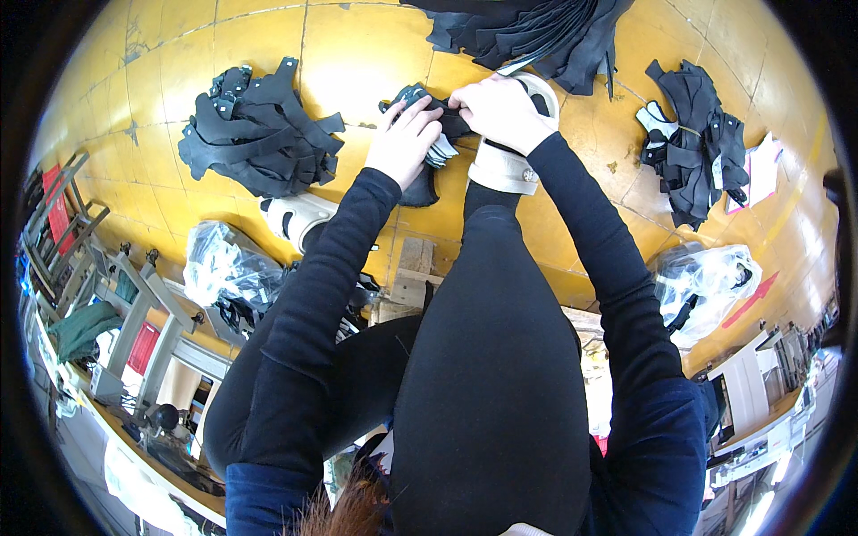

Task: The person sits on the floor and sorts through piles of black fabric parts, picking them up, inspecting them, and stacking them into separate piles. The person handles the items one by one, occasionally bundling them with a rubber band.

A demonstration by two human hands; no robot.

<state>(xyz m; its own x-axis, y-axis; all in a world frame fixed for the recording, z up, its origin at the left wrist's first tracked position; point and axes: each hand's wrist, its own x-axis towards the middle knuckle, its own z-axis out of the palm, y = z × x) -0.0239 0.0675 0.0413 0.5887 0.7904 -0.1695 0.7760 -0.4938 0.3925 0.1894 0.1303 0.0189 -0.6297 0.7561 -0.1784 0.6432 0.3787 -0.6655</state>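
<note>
A small bundle of black fabric pieces, with pale tags or strips at its side, lies on the floor in front of my right foot. My left hand is over the bundle, its fingers curved around the top. Just to the right, my right hand is closed with thumb and forefinger pinching a black strip that runs out of the bundle. This hand is over the toe of my white clog. The undersides of the bundle and of my fingers are hidden.
Piles of black fabric pieces lie at the left, the top and the right, on a yellow floor. Clear plastic bags flank my legs. Another white clog is at the left. Metal frames stand farther left.
</note>
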